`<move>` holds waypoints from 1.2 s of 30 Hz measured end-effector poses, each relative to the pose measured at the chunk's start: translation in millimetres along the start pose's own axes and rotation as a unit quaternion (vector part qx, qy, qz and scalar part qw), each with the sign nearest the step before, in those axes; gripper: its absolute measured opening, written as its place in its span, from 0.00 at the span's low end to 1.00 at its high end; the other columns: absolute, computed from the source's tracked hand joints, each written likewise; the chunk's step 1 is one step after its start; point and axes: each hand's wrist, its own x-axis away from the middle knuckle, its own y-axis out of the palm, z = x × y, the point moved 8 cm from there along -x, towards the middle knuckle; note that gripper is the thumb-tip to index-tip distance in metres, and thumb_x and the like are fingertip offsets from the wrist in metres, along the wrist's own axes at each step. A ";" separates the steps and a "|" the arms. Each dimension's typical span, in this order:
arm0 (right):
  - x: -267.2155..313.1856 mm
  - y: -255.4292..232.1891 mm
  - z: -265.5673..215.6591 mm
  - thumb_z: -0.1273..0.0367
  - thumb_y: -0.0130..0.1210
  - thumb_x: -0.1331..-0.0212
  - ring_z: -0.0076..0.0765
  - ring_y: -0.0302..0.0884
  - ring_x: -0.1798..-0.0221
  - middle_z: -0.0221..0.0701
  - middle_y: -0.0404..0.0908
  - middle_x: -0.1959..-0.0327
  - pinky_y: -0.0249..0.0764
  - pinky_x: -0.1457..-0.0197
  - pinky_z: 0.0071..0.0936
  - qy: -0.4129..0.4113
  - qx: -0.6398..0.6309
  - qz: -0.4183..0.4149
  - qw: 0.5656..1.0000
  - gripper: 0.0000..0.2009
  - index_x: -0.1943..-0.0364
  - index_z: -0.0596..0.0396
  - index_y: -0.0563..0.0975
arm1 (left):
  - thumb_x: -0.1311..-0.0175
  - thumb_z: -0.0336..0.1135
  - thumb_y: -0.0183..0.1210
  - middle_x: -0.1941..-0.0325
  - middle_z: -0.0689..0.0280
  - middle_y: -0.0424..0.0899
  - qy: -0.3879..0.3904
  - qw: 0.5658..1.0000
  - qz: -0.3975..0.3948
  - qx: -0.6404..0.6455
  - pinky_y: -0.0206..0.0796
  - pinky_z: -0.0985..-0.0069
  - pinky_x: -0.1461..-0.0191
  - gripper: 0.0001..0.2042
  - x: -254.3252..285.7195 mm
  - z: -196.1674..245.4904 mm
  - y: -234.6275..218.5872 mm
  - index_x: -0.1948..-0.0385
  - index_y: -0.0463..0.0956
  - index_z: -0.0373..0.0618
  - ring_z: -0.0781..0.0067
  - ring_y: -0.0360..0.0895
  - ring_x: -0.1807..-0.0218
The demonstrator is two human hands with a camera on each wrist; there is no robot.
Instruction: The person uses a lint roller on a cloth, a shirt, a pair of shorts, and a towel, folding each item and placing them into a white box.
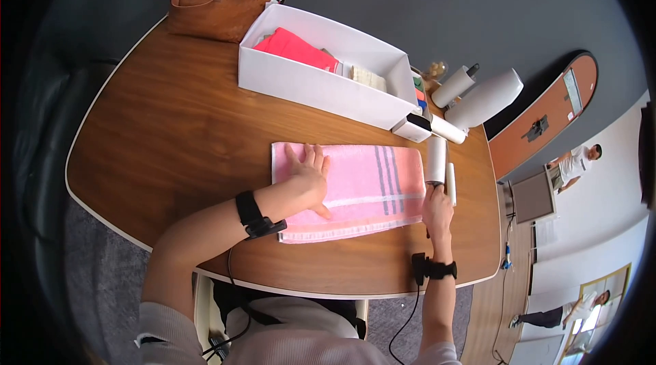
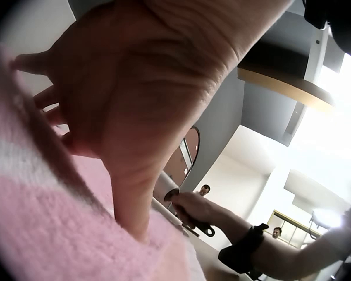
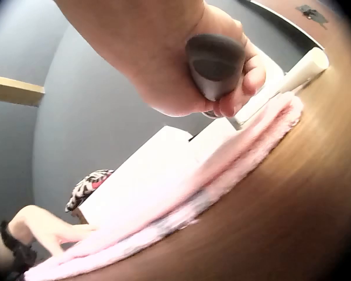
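Note:
A folded pink towel (image 1: 355, 187) with grey stripes and a white band lies on the table. My left hand (image 1: 311, 180) rests on its left part with the fingers spread; the left wrist view shows the palm (image 2: 105, 88) close over the pink pile. At the towel's right end, my right hand (image 1: 437, 211) grips a lint roller (image 1: 436, 160) by its handle, the white roll pointing away from me. In the right wrist view, the dark handle end (image 3: 215, 64) pokes out of the curled fingers (image 3: 254, 79).
Behind the towel stands a white box (image 1: 321, 95) with a red cloth (image 1: 297, 49) and other folded cloths inside. White rolls (image 1: 452, 184) and a small white box (image 1: 412, 128) sit at the right. A brown bag (image 1: 215, 13) is at the back left. Two people stand far off.

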 end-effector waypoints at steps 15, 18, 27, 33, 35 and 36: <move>22.6 22.0 -83.3 0.61 0.39 0.42 0.57 0.75 0.76 0.51 0.75 0.81 0.71 0.69 0.48 -0.173 -0.038 -0.141 0.974 0.16 0.68 0.63 0.70 | 0.76 0.69 0.63 0.35 0.39 0.35 -0.034 0.995 -0.056 -0.069 0.64 0.46 0.51 0.65 -25.5 3.8 2.8 0.39 0.38 0.30 0.36 0.40 0.35; 6.5 31.9 -55.7 0.59 0.37 0.41 0.59 0.75 0.72 0.53 0.76 0.77 0.71 0.63 0.50 -0.109 -0.016 -0.151 0.982 0.18 0.66 0.62 0.71 | 0.76 0.69 0.64 0.34 0.43 0.35 -0.041 0.997 -0.048 -0.048 0.66 0.47 0.53 0.65 -20.9 2.0 -0.3 0.38 0.37 0.32 0.40 0.39 0.34; -14.7 37.8 2.7 0.58 0.34 0.40 0.58 0.75 0.66 0.52 0.77 0.71 0.71 0.59 0.47 0.013 0.012 -0.126 0.992 0.19 0.66 0.62 0.71 | 0.75 0.68 0.64 0.33 0.45 0.36 -0.036 0.997 -0.034 -0.054 0.68 0.48 0.55 0.63 -13.7 1.3 -4.7 0.38 0.39 0.34 0.43 0.40 0.34; -15.6 37.2 28.7 0.59 0.35 0.40 0.58 0.75 0.68 0.52 0.77 0.74 0.71 0.62 0.48 0.037 0.014 -0.063 0.997 0.19 0.67 0.62 0.71 | 0.74 0.69 0.63 0.34 0.43 0.37 -0.027 0.998 -0.030 -0.051 0.68 0.48 0.55 0.63 -12.1 2.2 -6.7 0.39 0.40 0.31 0.42 0.41 0.35; -6.5 21.3 20.9 0.59 0.36 0.39 0.58 0.75 0.69 0.53 0.76 0.75 0.71 0.64 0.48 0.034 0.005 -0.023 0.999 0.18 0.66 0.62 0.71 | 0.75 0.69 0.63 0.34 0.43 0.38 -0.024 0.998 -0.026 -0.051 0.68 0.49 0.53 0.63 -15.2 2.0 -4.3 0.39 0.40 0.31 0.42 0.41 0.35; 1.5 10.6 12.1 0.60 0.37 0.39 0.60 0.74 0.72 0.53 0.75 0.77 0.70 0.69 0.48 0.020 -0.018 0.003 1.000 0.17 0.66 0.62 0.70 | 0.75 0.69 0.63 0.34 0.42 0.38 -0.021 0.998 -0.024 -0.052 0.67 0.49 0.52 0.64 -16.9 2.3 -3.9 0.39 0.40 0.30 0.42 0.41 0.35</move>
